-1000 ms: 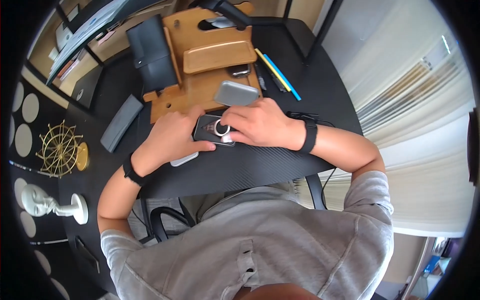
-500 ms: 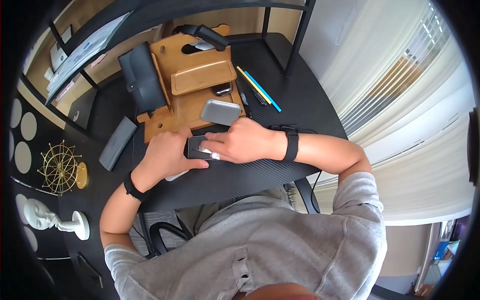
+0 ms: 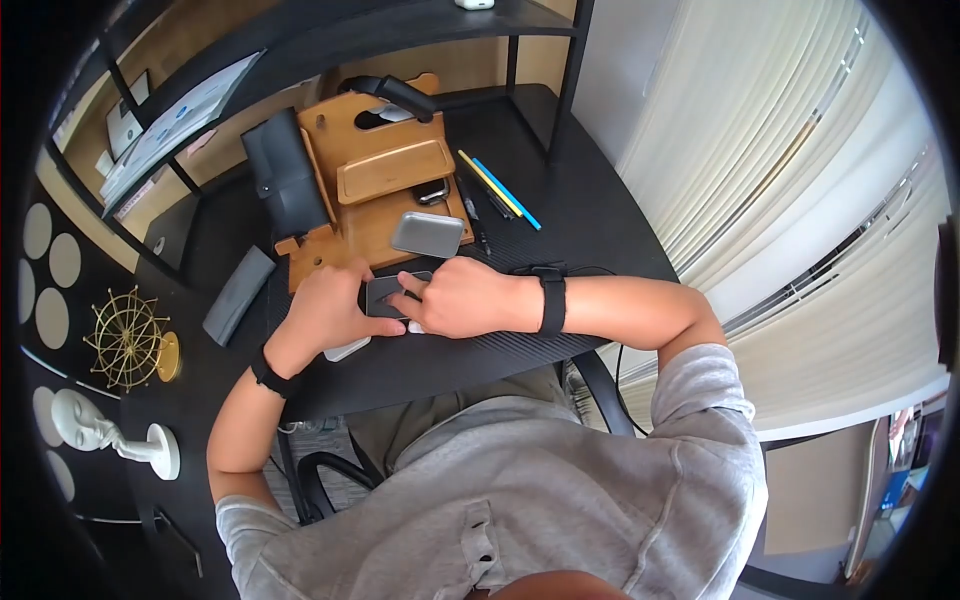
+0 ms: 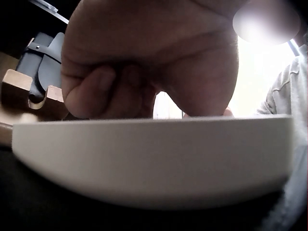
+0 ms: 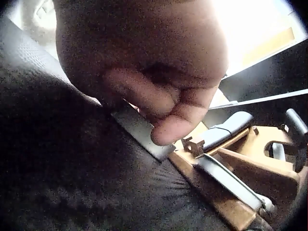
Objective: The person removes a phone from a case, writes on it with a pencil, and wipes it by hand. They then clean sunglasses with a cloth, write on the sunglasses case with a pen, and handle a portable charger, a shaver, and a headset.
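In the head view my left hand (image 3: pixel 328 308) grips the left end of a dark flat rectangular case (image 3: pixel 379 294), its thumb along the near edge. My right hand (image 3: pixel 458 297) reaches in from the right, two fingers lying over the case's top. By the right thumb tip a small white piece (image 3: pixel 415 327) shows, pinched low in the hand; its kind is hidden. The right wrist view has bent fingers over a thin grey slab edge (image 5: pixel 139 132). Under the left hand lies a white round-cornered flat box (image 4: pixel 154 159). A shallow silver tray (image 3: pixel 428 234) sits just beyond the case.
A wooden desk stand (image 3: pixel 394 172) holds a dark pouch (image 3: pixel 286 168) and a wristwatch (image 3: pixel 432 192). Blue and yellow sticks (image 3: pixel 505 194) lie right of it. At left are a grey case (image 3: pixel 240 297), a gold wheel ornament (image 3: pixel 128 338) and a white figurine (image 3: pixel 112 433).
A white ring visible on the case a second ago no longer shows. My right fingers have shifted and spread over the case. The head view has moved, showing more shelf.
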A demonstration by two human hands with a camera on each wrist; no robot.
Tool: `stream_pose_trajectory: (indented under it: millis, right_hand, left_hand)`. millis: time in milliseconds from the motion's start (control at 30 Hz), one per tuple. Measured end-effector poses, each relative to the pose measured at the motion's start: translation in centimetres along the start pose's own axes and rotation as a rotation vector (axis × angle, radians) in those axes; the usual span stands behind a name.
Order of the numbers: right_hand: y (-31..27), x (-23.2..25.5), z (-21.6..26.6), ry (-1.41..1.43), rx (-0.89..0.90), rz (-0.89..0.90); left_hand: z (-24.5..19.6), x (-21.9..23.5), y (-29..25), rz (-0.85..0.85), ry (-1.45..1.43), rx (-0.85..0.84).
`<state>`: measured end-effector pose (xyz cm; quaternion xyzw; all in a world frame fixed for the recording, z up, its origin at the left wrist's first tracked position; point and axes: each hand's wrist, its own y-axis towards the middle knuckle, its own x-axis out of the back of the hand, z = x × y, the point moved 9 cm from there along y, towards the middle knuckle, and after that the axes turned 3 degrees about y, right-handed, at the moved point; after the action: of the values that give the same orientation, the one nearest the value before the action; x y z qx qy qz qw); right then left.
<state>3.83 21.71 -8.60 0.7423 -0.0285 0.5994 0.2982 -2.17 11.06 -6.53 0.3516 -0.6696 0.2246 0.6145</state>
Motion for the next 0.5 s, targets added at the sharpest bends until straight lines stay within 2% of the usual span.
stream_pose_trajectory:
  millis: [367,467,500]
  right_hand:
    - [0.0,0.1,-1.5,0.045,-0.059,0.038]
    - [0.2,-0.1,-1.8,0.060,-0.105,0.167]
    - [0.2,0.0,-1.9,0.059,-0.101,0.155]
  left_hand:
    - [0.0,-0.1,0.1,0.008,-0.010,0.035]
    - [0.0,0.0,0.1,0.022,-0.024,0.041]
    - [0.1,-0.1,0.2,0.028,-0.032,0.044]
